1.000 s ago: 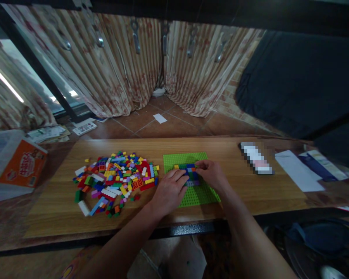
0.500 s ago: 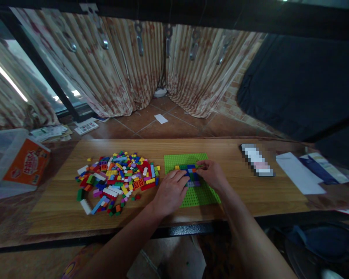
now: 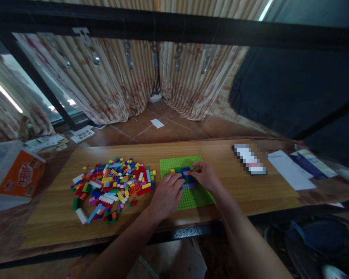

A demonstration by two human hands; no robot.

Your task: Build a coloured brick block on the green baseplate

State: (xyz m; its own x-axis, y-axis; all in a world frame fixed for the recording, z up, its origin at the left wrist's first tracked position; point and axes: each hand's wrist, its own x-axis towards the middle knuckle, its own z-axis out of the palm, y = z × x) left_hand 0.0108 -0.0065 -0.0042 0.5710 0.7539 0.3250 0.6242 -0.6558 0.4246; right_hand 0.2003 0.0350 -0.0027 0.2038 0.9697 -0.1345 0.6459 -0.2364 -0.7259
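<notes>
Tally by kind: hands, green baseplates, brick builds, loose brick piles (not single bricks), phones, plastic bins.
Hands: 2 (left hand, right hand)
Green baseplate: 1
Brick build, partly covered: 1
Loose brick pile: 1
Phone: 1
Plastic bin: 1
Total: 7

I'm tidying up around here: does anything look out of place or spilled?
A small white sheet lies by itself on the tiled floor beyond the table, perhaps dropped. The loose bricks are heaped on the table, seemingly a working pile rather than a spill.
</notes>
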